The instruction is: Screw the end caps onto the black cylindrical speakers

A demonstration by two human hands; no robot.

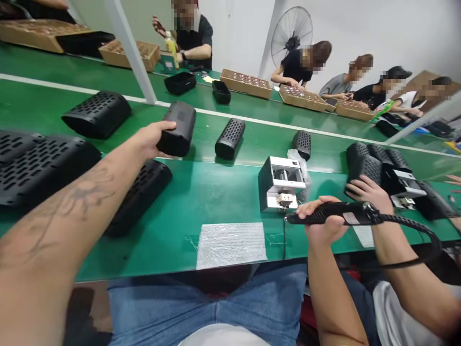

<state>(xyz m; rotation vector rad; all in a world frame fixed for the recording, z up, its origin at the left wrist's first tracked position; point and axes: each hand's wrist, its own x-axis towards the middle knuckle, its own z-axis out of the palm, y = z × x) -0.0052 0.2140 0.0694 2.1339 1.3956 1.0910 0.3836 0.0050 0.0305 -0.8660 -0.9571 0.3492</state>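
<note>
On green belt (pixel 223 197): left hand (pixel 151 139) grips black housing (pixel 178 127); right hand (pixel 322 227) holds screwdriver (pixel 334 214) (corded).

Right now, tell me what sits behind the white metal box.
A crumpled clear plastic bag, then a small black perforated shell farther back. The white box covers the bag's lower part.
</note>
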